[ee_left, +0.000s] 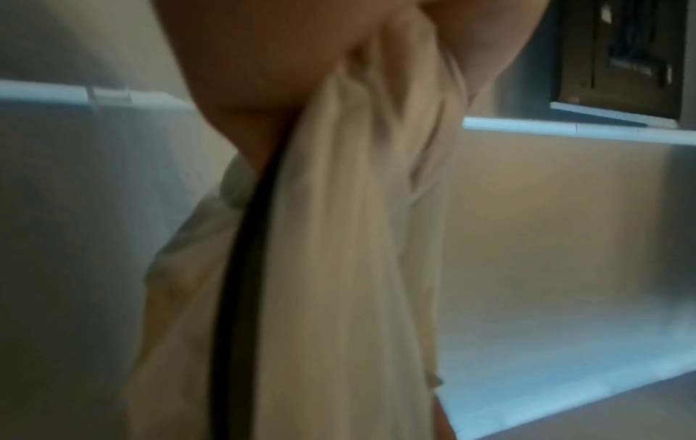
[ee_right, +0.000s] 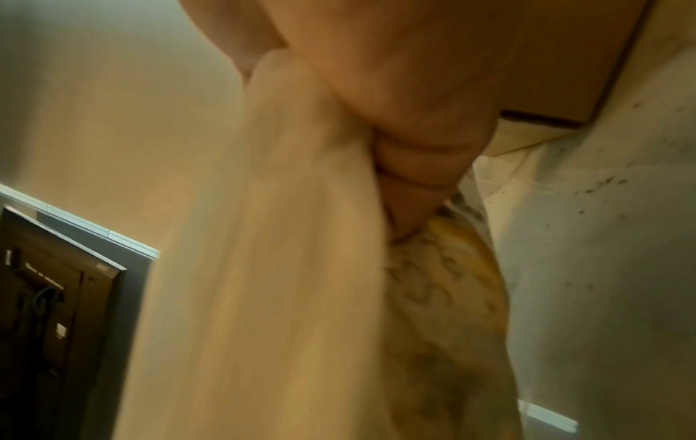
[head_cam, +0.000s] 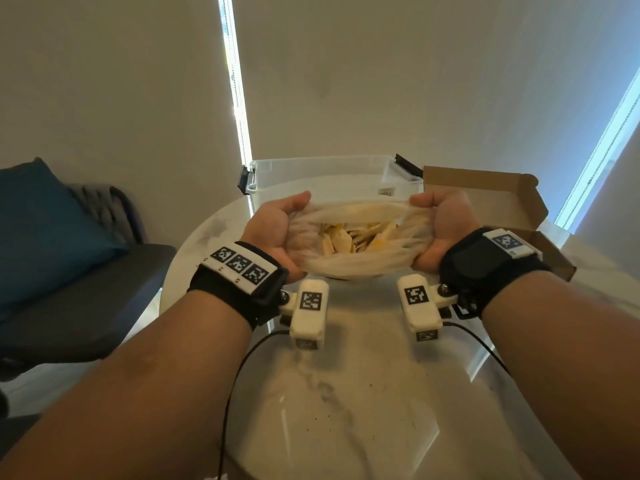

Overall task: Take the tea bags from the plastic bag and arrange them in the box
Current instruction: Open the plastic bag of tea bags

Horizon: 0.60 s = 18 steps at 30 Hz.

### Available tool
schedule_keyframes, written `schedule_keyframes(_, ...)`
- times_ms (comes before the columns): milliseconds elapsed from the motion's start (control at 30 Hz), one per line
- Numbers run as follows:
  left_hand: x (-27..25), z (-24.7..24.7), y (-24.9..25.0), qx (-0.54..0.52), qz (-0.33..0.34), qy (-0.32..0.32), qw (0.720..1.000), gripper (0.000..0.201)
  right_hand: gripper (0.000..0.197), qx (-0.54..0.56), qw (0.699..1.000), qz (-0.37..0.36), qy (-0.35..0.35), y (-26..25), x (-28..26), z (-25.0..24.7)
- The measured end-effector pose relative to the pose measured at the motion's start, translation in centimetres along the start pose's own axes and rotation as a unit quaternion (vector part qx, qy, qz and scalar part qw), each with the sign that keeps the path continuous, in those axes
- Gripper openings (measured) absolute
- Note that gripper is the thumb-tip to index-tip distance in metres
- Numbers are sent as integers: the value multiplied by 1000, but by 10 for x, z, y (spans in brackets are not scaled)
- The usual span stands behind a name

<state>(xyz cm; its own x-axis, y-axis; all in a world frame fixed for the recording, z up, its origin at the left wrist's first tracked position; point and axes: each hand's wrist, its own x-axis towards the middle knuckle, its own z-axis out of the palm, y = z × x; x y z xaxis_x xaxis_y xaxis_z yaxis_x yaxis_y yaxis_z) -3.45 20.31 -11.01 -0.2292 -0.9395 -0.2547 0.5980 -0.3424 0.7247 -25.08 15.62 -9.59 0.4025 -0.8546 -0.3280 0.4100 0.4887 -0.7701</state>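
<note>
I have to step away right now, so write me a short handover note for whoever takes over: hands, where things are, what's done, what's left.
Left hand: grips the left edge of the plastic bag.
Right hand: grips the bag's right edge. Together they hold the mouth stretched open above the table.
Tea bags: a loose pile inside the bag; none visible outside it.
Cardboard box: open, on the table behind the right hand. A clear plastic tub sits behind the bag.
Done: bag opened.
Left: lift out the tea bags and arrange them in the box; no tea bags are visible in what shows of the box.
</note>
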Motion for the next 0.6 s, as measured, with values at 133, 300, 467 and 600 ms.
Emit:
schedule_keyframes(133,11,-11,-8,76,13,68,995,59,46,1,1000,11,13,3,5,-9)
schedule_keyframes(300,17,-11,-9,207,63,120,969,73,34,-35,999,-3,41,1,13,-13)
schedule_keyframes(467,26,-6,-10,300,176,264,900,47,31,-119,987,5,112,-2,22,-13)
schedule_keyframes(600,31,0,-14,389,223,292,845,18,46,-377,897,-23,231,3,33,-9)
